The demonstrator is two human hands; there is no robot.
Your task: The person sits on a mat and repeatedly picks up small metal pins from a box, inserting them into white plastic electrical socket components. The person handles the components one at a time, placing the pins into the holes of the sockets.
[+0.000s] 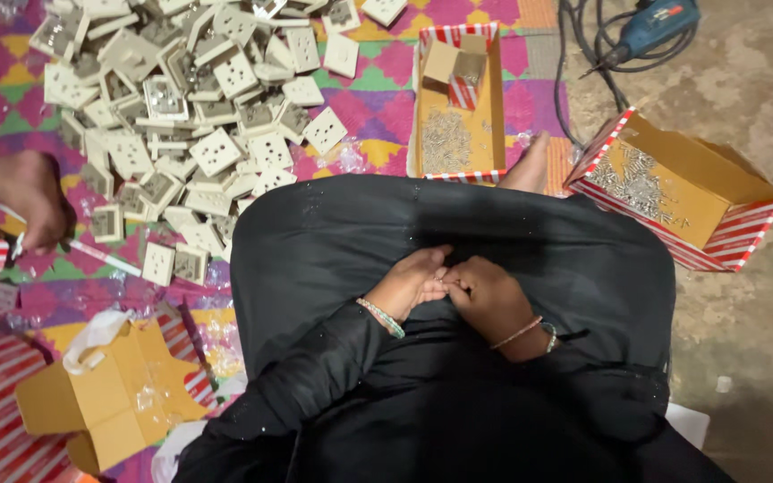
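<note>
the socket plates (216, 150) are off-white, heaped on a mat (386, 72) of pink, yellow and green diamonds. the open boxes (673, 192) are red-and-white striked outside, tan inside, with silvery screws (445, 139). the lap cloth (458, 224) is black. the drill (659, 22) is blue.

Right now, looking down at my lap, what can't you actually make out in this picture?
Head view only:
- What my left hand and right hand pinch between them: too small, covered by the fingertips.
- Tool in another person's hand: the hand hides it, and the left edge crops the arm.
- Small metal parts in the flat box and the tilted box: too tiny to identify.
- Blue power drill: cut off by the top edge.
</note>
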